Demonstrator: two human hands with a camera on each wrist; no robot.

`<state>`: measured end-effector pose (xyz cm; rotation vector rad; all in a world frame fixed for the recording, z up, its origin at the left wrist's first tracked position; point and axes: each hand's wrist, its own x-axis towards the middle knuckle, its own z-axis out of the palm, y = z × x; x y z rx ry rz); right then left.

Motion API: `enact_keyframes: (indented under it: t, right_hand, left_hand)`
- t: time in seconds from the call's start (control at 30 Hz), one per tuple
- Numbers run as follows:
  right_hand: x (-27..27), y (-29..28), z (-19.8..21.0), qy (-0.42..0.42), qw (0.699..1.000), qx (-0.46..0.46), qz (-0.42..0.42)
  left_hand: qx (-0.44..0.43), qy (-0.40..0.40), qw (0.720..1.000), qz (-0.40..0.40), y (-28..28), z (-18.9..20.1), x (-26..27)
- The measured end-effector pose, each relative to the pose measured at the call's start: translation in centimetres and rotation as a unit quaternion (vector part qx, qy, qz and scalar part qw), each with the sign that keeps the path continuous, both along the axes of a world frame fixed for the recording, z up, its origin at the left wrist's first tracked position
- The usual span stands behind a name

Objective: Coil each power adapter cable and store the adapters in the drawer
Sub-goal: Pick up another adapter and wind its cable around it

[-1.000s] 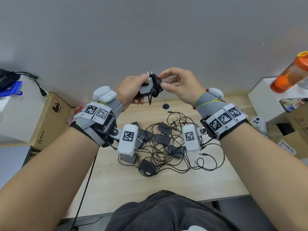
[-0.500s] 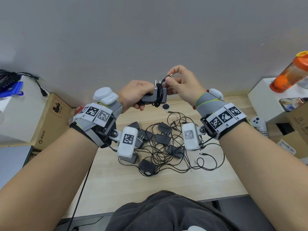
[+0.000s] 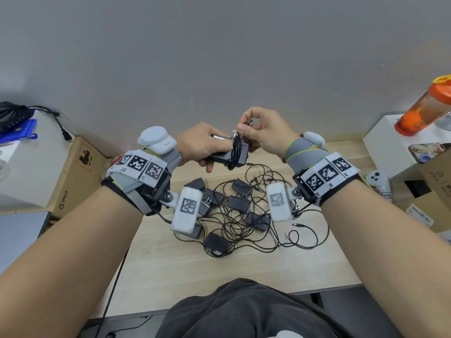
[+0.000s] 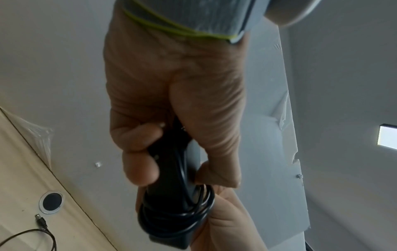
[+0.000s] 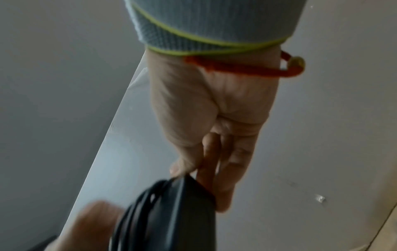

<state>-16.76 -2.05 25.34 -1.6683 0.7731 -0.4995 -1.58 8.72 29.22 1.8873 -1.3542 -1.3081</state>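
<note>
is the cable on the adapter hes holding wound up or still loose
Almost wound: black loops wrap the adapter gripped in the left hand, while the right hand pinches the cable's free plug end above it, not yet tucked in.

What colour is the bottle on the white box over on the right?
The bottle is orange with a yellow loop on top. The head view shows it best.

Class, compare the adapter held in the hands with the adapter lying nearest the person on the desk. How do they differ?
The held adapter is up in the air, gripped by the left hand, while the nearest desk adapter lies on the desk. The held adapter's cable is wound round its body, its end pinched by the right hand; the desk adapter's cable trails loose into the tangle. Both are black.
</note>
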Motion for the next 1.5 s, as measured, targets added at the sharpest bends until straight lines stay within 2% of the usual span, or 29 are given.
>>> enact_keyframes:
  t: [0.17, 0.43, 0.57, 0.67, 0.83, 0.93, 1.0, 1.2, 1.33, 1.43, 1.5]
  right_hand:
    - [-0.8, 0.1, 0.2, 0.041, 0.994, 0.092, 0.047]
    - [-1.3, 1.6, -1.4, -0.007, 0.992, 0.122, -0.003]
    - [-2.5, 3.3, -2.7, -0.018, 0.983, 0.177, -0.044]
    - [-4.6, 4.3, -4.6, -0.029, 0.972, 0.213, -0.09]
    - [-9.3, 6.4, -8.3, -0.006, 0.953, 0.232, -0.196]
    - [-12.0, 7.6, -10.0, 0.026, 0.955, 0.223, -0.192]
    - [-13.9, 8.3, -10.4, 0.037, 0.956, 0.224, -0.189]
    - [-17.9, 8.9, -11.6, 0.028, 0.957, 0.2, -0.207]
    - [-22.7, 9.6, -12.6, 0.027, 0.953, 0.191, -0.233]
    - [-28.7, 10.4, -15.4, 0.053, 0.943, 0.219, -0.243]
    - [-30.9, 11.2, -16.9, 0.057, 0.931, 0.246, -0.265]
  left_hand:
    - [-0.013, 0.003, 1.0, -0.003, 0.5, -0.4, 0.2]
    - [-0.045, 0.013, 0.998, 0.05, -0.1, -1.4, -0.1]
    - [-0.033, 0.11, 0.99, 0.083, -0.6, -4.0, -1.1]
    - [-0.039, 0.173, 0.982, 0.061, -1.0, -6.5, -2.6]
    - [-0.036, 0.12, 0.99, -0.063, -1.1, -10.6, -6.2]
    - [-0.023, 0.09, 0.988, -0.126, -0.7, -11.7, -8.7]
    - [-0.021, 0.063, 0.988, -0.138, 0.0, -12.2, -10.4]
    - [-0.04, -0.032, 0.995, -0.09, 1.2, -13.2, -14.8]
    - [-0.004, 0.051, 0.997, -0.05, 2.0, -13.9, -19.8]
    - [0.018, 0.051, 0.998, -0.036, 2.9, -16.9, -25.7]
    - [0.038, 0.082, 0.996, -0.003, 3.5, -18.6, -27.8]
